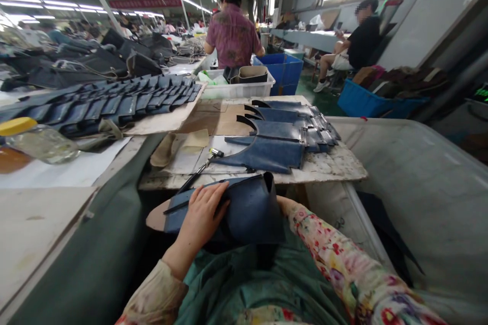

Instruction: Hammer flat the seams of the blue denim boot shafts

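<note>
My left hand (202,213) lies flat, fingers together, on a dark blue leather shoe upper (247,208) held over my lap. The upper folds up at its right end. My right hand is hidden behind that folded piece; only its flowered sleeve (328,254) shows, reaching in from the right. A tan insole edge (154,221) sticks out under the upper at the left. Just beyond lies a brush (198,172) with a dark handle, on a stained board (335,162). Several more blue cut pieces (282,127) are stacked on that board.
Rows of blue pieces (114,101) cover the left table, next to a jar with a yellow lid (38,137). A large white bin (412,183) stands to my right. Ahead are a clear tub (236,89), blue crates (284,71), a standing person (232,30) and a seated person (354,45).
</note>
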Motion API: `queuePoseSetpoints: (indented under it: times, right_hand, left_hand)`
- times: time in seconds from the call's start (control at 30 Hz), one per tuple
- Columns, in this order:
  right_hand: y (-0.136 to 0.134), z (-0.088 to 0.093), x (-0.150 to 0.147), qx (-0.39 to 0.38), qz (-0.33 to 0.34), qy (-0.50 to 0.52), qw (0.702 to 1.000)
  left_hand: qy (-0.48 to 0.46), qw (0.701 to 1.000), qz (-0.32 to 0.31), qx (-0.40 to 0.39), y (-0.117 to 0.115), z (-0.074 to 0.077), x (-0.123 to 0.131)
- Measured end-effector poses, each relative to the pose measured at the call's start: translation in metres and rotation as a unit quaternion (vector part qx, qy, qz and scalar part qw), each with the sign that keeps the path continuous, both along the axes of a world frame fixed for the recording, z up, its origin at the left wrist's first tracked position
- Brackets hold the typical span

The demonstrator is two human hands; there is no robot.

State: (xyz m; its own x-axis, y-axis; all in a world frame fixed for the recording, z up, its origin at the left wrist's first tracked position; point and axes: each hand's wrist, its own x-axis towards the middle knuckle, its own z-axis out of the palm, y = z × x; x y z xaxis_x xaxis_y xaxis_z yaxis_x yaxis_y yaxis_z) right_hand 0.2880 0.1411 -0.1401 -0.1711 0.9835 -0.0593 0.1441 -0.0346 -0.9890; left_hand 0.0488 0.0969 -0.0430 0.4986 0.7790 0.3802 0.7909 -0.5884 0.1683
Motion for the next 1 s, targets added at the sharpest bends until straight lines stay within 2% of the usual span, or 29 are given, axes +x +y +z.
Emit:
queuePoseSetpoints:
  times: [0.1, 0.23, 0.3, 0.37, 0.43, 0.5, 0.6, 0.7, 0.83, 1.0]
  right_hand:
    - [-0.008, -0.001, 0.022, 0.013, -0.061, -0.017, 0.998]
    - [-0.011, 0.027, 0.052, 0.060, -0.130, -0.040, 0.989]
    - [-0.017, 0.042, 0.057, 0.090, -0.118, -0.054, 0.987]
    - [-0.026, 0.049, 0.053, 0.124, -0.069, -0.079, 0.987]
    - [-0.035, 0.045, 0.044, 0.149, -0.023, -0.100, 0.984]
    - [-0.041, 0.034, 0.033, 0.157, -0.009, -0.104, 0.982]
    - [-0.048, 0.017, 0.024, 0.152, -0.032, -0.086, 0.984]
    - [-0.055, 0.008, 0.022, 0.147, -0.061, -0.072, 0.985]
    - [-0.068, 0.014, 0.026, 0.152, -0.073, -0.074, 0.983]
    - [-0.078, 0.026, 0.032, 0.231, -0.010, -0.137, 0.963]
  left_hand:
    - [0.013, 0.999, -0.020, -0.028, 0.006, -0.006, 0.004]
    - [0.023, 0.998, -0.027, -0.058, 0.010, -0.014, 0.005]
    - [0.023, 0.998, -0.021, -0.060, 0.010, -0.015, 0.005]
    - [0.025, 0.998, -0.019, -0.058, 0.009, -0.015, 0.006]
    - [0.028, 0.998, -0.020, -0.047, 0.006, -0.013, 0.010]
    - [0.033, 0.999, -0.029, -0.029, 0.002, -0.009, 0.015]
    - [0.048, 0.997, -0.056, -0.011, -0.003, -0.004, 0.027]
    - [0.052, 0.996, -0.072, -0.011, -0.005, -0.003, 0.041]
    - [0.055, 0.996, -0.074, 0.003, -0.005, -0.007, 0.052]
    - [0.092, 0.991, -0.087, 0.043, -0.008, -0.014, 0.049]
